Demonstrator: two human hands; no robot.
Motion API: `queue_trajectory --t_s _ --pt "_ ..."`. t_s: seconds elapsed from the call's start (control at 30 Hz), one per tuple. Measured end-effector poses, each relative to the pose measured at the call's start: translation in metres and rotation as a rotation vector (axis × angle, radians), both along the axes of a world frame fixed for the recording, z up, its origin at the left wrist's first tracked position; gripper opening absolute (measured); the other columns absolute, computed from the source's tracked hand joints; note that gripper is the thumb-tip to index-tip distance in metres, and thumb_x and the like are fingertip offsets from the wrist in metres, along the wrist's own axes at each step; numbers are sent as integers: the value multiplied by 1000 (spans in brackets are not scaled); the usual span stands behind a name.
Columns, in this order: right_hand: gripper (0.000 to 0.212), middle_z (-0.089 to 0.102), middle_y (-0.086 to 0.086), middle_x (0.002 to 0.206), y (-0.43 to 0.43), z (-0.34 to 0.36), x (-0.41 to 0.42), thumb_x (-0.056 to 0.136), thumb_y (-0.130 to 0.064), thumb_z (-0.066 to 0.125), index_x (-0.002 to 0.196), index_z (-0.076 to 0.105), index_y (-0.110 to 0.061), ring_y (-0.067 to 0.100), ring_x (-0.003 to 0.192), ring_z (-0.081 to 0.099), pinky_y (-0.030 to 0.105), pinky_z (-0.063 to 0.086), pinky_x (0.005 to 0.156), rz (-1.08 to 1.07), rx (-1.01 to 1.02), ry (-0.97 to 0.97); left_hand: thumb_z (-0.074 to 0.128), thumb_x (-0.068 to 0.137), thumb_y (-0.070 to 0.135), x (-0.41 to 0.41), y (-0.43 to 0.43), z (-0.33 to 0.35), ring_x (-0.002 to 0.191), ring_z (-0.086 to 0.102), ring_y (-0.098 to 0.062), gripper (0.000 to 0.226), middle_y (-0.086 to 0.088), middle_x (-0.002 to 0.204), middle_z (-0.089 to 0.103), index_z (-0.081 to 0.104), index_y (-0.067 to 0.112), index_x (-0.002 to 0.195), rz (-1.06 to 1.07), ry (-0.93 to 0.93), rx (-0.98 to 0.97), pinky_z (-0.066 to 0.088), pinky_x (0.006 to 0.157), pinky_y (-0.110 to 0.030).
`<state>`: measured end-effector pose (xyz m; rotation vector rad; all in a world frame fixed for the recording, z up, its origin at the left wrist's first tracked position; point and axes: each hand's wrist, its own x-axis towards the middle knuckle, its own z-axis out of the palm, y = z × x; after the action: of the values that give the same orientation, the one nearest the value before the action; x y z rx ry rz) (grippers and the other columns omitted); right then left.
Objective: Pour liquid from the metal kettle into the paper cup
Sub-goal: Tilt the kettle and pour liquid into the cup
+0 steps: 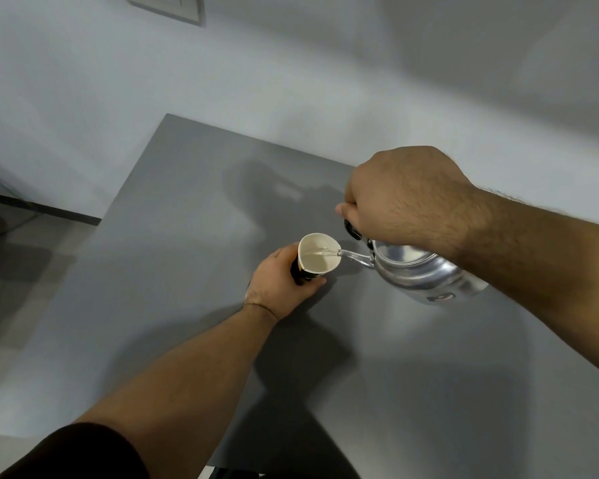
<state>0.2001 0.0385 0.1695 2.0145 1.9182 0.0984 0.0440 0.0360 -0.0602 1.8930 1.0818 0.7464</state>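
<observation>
A grey bench (194,188) is seen from above, running from the upper middle of the frame down to the lower right, with a pale wall (291,70) behind it. Near the centre of the frame a paper cup (317,255) is held tilted, its white inside turned toward the right and its dark outer wall wrapped by the left hand (279,283); the grip of that hand is closed around the lower part of the cup, and the cup's rim looks slightly squeezed out of round. Whether the cup's base touches the bench cannot be told. Just right of the cup, a metal kettle (426,274) is held in the air, tipped toward the left so that its spout (355,256) reaches the cup's rim. A thin clear stream of liquid (325,252) is seen passing from the spout tip into the cup. The kettle's dark handle (353,231) is grasped from above by the right hand (405,198), whose grip is clenched on it; most of the handle is hidden under the fist. A dark label (441,297) is visible low on the kettle's shiny body. A thin band (260,305) is worn at the left wrist, and a dark sleeve (77,454) covers the upper arm at the lower left of the frame. Part of a wall switch plate (173,6) is seen at the upper left edge.
</observation>
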Motion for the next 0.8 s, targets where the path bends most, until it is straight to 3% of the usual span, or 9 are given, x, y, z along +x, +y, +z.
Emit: queue_trajectory --t_s 0.17,0.27,0.4,0.8 --pt "45 63 1 57 5 -3 1 92 -51 54 66 72 -20 24 52 56 38 58 62 -1 0 -22 87 72 45 0 1 1 113 67 -21 61 4 122 74 67 27 126 -1 12 3 54 94 -33" --pt "46 60 -2 53 7 -4 1 87 -54 50 62 71 -22 20 46 51 35 55 57 0 -5 -63 87 71 46 0 1 0 113 67 -20 61 5 122 74 67 28 127 1 14 -3 52 93 -31" --pt "48 59 0 51 12 -8 -1 81 -55 45 57 68 -21 24 48 57 41 61 61 -19 -34 -63 86 71 47 0 1 0 114 66 -19 62 5 123 73 66 29 128 -3 17 -12 47 92 -25" --pt "49 52 -3 40 17 -18 8 75 -58 46 45 60 -22 23 38 52 42 61 53 -8 37 -133 84 71 50 0 0 0 114 66 -20 63 5 123 73 65 29 128 -10 19 -15 50 93 -29"
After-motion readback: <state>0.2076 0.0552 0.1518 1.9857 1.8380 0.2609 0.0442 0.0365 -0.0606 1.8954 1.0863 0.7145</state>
